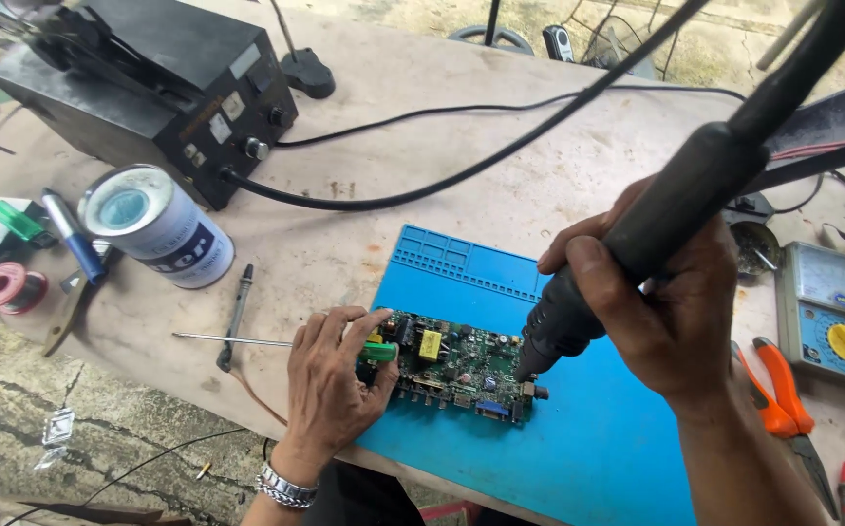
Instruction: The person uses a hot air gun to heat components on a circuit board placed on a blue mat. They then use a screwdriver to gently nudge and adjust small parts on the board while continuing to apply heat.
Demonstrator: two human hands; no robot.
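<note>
The head camera looks down on a worn, pale workbench (422,107). A bright blue rectangular silicone work mat (598,438) lies at its near edge, and a green printed circuit board crowded with small components (456,368) rests on the mat's left side.

The left hand (330,380) comes up from the bottom of the view, a silver metal watch band (284,485) on its wrist. The palm faces down and the fingers curl over the board's left end, pinching it against the mat beside a small green part; the hand is closed on the board.

The right hand (661,302) reaches in from the lower right, forearm angled up and to the left. Its fingers wrap tightly around a thick black hot-air handpiece (637,244), held like a pen and tilted, with its nozzle pointing down at the board's right end. I cannot tell whether the tip touches the board. The handpiece's black hose rises out of the top right of the view.

A black box-shaped rework station with knobs (164,88) sits at the far left. In front of it lies a white and blue cylindrical can on its side (154,226), with a red spool of wire (11,288) further left. Orange-handled pliers (778,394) and a pale blue analogue meter with a yellow dial (836,317) lie to the right of the mat.
</note>
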